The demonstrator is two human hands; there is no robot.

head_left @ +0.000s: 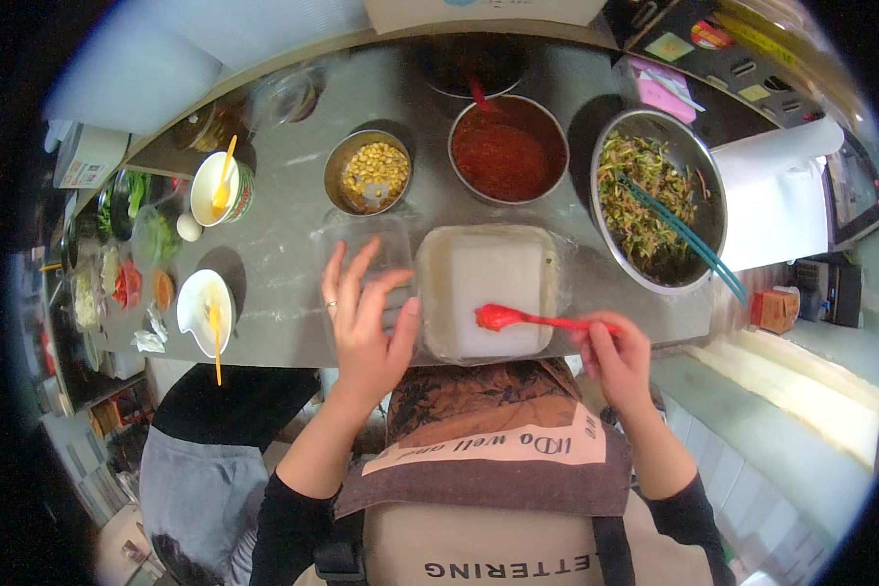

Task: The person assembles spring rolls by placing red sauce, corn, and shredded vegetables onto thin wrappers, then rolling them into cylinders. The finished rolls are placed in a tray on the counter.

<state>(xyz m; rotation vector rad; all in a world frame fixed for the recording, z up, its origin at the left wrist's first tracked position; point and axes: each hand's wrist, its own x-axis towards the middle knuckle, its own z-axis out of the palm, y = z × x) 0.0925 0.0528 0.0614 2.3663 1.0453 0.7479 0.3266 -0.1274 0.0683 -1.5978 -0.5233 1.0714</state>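
My right hand [617, 354] grips the handle of a red spoon [554, 321], whose bowl carries red sauce over a rectangular container [438, 237]. A smooth white layer [474, 259] fills the container; I cannot tell what it is. With fingers spread, my left hand [369, 317] holds nothing and hovers by the container's left side, over what looks like a clear plastic tray [391, 232]. Beyond the container stands a metal pot of red sauce [509, 151]. To its left is a smaller metal bowl of yellow kernels [377, 169].
At right, a large metal bowl [713, 176] holds shredded vegetables with green chopsticks [689, 239] in it. On the left are a white cup [205, 190], an egg [188, 228] and a white bowl [193, 293] with a yellow spoon [216, 337]. Another person [200, 469] stands close on my left.
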